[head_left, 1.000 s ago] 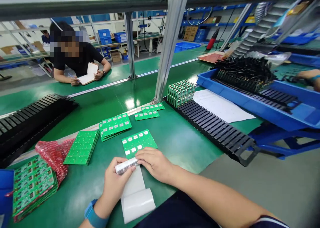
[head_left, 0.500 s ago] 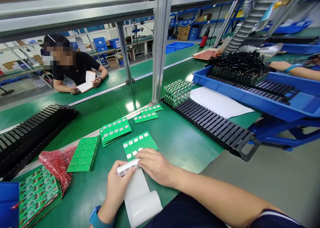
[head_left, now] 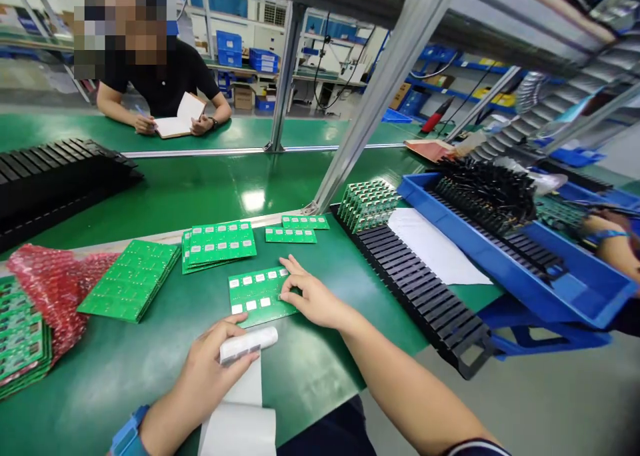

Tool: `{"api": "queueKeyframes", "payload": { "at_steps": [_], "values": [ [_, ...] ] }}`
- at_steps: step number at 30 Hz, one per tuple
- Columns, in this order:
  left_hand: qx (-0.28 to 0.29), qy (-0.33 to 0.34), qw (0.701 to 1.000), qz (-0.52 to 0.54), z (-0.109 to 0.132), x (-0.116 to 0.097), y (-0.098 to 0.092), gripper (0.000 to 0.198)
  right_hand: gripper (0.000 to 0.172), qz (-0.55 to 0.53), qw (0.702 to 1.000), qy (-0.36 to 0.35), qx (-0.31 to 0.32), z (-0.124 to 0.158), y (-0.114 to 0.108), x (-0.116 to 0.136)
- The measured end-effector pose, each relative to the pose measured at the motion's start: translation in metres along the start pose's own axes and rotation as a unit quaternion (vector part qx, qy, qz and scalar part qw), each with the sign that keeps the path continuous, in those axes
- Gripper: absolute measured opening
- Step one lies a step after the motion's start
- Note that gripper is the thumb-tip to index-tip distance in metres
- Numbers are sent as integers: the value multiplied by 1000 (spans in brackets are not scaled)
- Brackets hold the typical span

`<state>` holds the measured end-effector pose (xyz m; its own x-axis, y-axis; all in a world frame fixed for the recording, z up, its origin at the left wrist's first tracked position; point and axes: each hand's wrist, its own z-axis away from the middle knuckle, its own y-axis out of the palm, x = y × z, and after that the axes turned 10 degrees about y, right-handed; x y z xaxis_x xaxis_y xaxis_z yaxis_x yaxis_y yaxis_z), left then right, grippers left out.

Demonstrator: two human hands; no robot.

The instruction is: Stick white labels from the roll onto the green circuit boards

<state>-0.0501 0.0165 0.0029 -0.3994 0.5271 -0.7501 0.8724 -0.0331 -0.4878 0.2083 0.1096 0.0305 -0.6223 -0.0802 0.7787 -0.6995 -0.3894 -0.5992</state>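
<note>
My left hand [head_left: 207,353] is closed around a white roll of labels [head_left: 253,343], thumb below and fingers above. A pale backing strip [head_left: 246,388] hangs from the roll and curls at the table edge. My right hand [head_left: 316,299] is over the right part of a green circuit board panel [head_left: 257,291], thumb and index finger pinched close to its surface, the other fingers raised. Whatever is between those fingertips is too small to make out. White labels sit in two rows on the panel; my right hand hides part of the lower row.
Labelled panels [head_left: 220,246] and smaller board strips [head_left: 291,235] lie behind. Unlabelled boards [head_left: 133,276] and red bubble wrap [head_left: 55,296] are at left. A black slotted rack [head_left: 420,289] holds upright boards [head_left: 369,205], beside a blue tray [head_left: 575,263]. A person [head_left: 165,76] writes across the table.
My right hand has left the label roll and moved up onto the panel. My left hand, with the roll, has shifted slightly left and down. The view has turned.
</note>
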Motion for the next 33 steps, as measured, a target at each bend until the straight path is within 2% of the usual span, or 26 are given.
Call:
{"api": "queueKeyframes", "payload": {
  "at_steps": [9,23,33],
  "values": [
    [8,16,1000,-16,-1,1,1,13,9,20,1000,-3,23,-5,3,-3],
    [8,-2,1000,-7,-3,-3,0,13,6,61,998,-25,-4,-5,12,-9],
    [-5,-27,1000,-4,-1,-3,2,15,4,48,998,-32,-23,0,16,-7]
  ]
}}
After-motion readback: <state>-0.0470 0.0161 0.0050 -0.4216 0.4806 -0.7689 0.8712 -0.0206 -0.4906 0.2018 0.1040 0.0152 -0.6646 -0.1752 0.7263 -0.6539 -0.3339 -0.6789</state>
